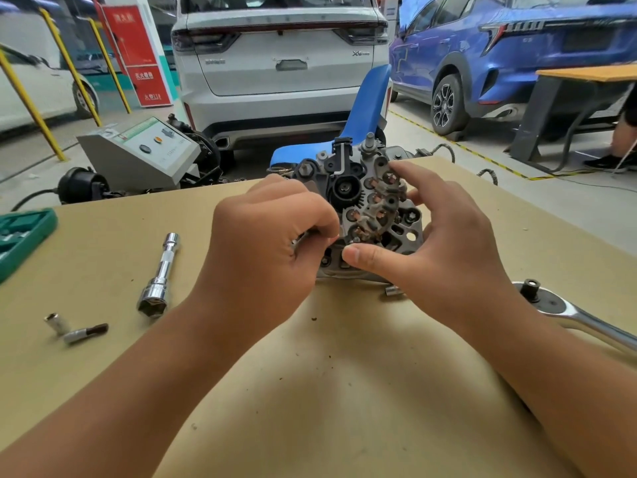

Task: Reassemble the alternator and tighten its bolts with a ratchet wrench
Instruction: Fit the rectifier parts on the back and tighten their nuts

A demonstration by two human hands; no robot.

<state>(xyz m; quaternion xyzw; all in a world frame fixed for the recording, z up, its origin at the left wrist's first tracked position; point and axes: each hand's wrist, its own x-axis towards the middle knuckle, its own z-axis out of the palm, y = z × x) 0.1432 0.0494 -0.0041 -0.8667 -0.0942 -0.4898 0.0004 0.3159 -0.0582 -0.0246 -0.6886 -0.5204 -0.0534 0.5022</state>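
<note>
Bench point(310, 391) carried everything, tan board top. White SUV point(279, 56) and blue car point(517, 50) were parked well beyond the fingers, blue chair point(365, 115) between them and the bench edge, grey test console point(141, 150) on the floor off to the far left. Alternator point(362, 201) stood on the bench directly between both hands, rear side with rectifier plate facing the camera, tilted slightly back. Left hand point(272, 243) sat against the alternator's left lower edge, fingers curled tight and pinching something small at the housing; couldn't tell what, it was hidden by the fingertips. Right hand point(437, 243) cupped the alternator's right side, fingers spread and bent round the housing, thumb pressed on the lower front rim, index tip up on the rectifier plate. Ratchet wrench point(579, 315) lay on the bench just right of the right wrist, head toward the alternator, untouched. Green socket case point(20, 236) was at the bench's left edge, well left of the left-hand fingers. Extension bar with socket point(160, 274) lay near the left hand, to its left. Two small sockets point(74, 327) lay further left and nearer the camera, touching each other. One small socket point(393, 290) lay just under the right palm, beside the alternator base.
</note>
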